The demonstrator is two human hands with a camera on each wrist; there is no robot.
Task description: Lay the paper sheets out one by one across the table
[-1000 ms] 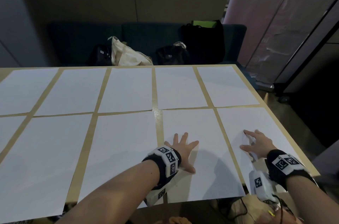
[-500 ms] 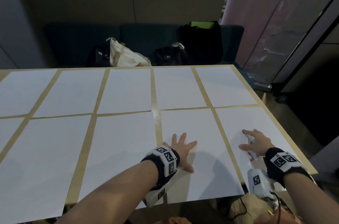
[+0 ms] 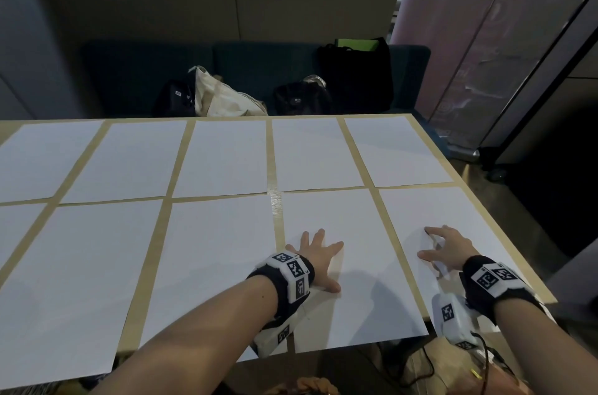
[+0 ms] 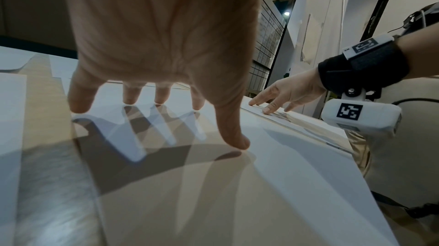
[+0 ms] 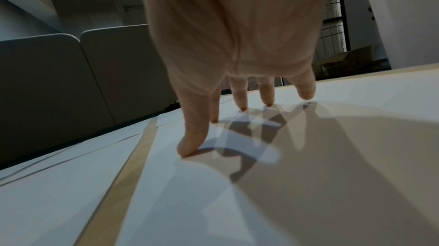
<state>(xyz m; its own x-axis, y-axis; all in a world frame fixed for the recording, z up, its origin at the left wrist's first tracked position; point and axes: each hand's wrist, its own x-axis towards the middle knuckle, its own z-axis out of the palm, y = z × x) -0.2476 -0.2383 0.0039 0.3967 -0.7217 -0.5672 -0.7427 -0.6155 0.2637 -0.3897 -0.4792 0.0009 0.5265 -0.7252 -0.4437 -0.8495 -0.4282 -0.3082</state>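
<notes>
Your left hand [image 3: 318,260] flat, fingers [image 4: 79,98] spread straight, thumb out to the side, your right hand [image 3: 448,249] arched on its fingertips [image 5: 188,148], fingers slightly bent, both forearms bare and reaching forward, a banded camera unit on each wrist

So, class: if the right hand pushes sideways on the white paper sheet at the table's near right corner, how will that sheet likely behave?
The white paper sheet at the near right corner would probably slide easily: it lies loose and flat on the smooth tan table. It looks thin and floppy, so under the right hand, whose fingertips touch it, it may buckle. It overhangs the near edge, so it could droop or slip off.
</notes>
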